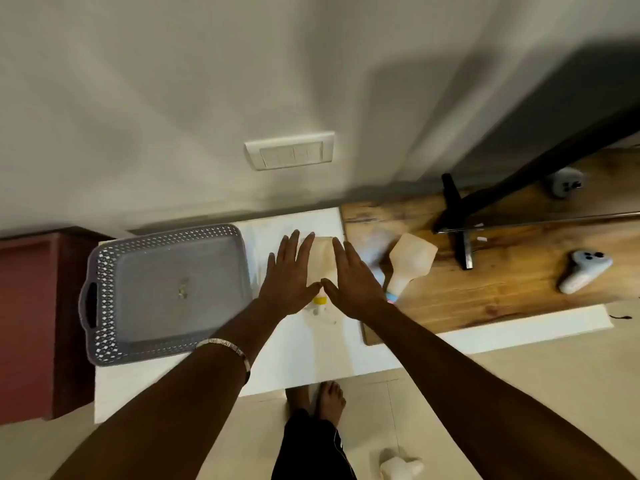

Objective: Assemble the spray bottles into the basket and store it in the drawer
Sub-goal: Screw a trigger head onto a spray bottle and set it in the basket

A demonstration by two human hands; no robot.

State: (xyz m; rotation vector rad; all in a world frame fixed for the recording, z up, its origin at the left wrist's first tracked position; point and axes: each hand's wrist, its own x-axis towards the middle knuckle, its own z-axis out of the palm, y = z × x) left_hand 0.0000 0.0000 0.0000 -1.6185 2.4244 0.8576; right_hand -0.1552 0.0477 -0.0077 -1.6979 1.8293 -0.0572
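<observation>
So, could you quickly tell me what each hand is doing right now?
Left hand: open, fingers spread, beside the spray bottle, holding nothing.
Right hand: open, flat on the bottle's other side, holding nothing.

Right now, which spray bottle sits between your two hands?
The yellow-collared bottle on the white table, flanked by both open hands. The other bottle, with a blue and pink collar, lies right of it on the wooden desk.

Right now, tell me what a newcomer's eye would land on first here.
Two open hands, left hand and right hand, spread flat over a translucent spray bottle lying on the white surface at centre. Just left sits an empty grey perforated basket. To the right, a second spray bottle lies on the wooden tabletop, near a white game controller.
</observation>
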